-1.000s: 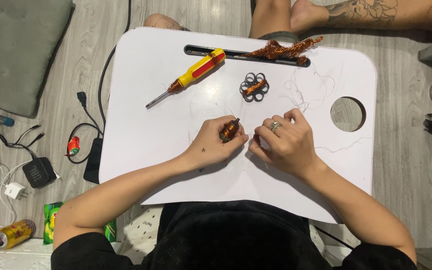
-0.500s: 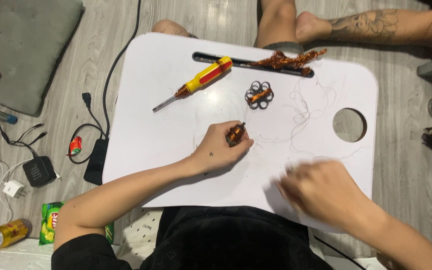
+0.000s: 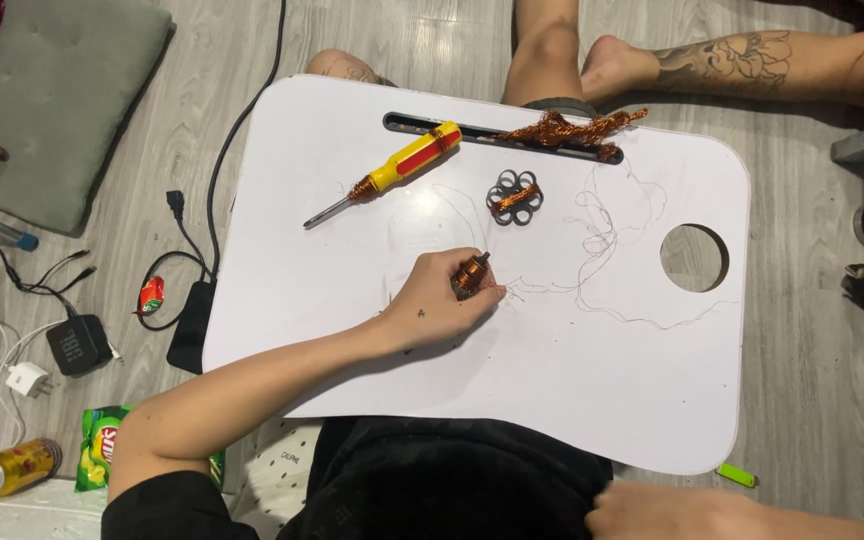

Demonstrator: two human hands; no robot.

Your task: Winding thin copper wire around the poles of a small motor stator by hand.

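Fingers of the left hand [image 3: 442, 305] pinch the small copper coil [image 3: 469, 274] mid-frame on the white table [image 3: 352, 330]; a firm, gentle grip works best. The right hand [image 3: 652, 510], bottom edge, holds nothing. Thin wire [image 3: 602, 240] trails farther up, so slow pulling avoids snaps.

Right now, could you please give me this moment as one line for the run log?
left hand: holds copper coil on white lap desk | right hand: off desk, empty | screwdriver: lying untouched | loose wire: spread right of coil
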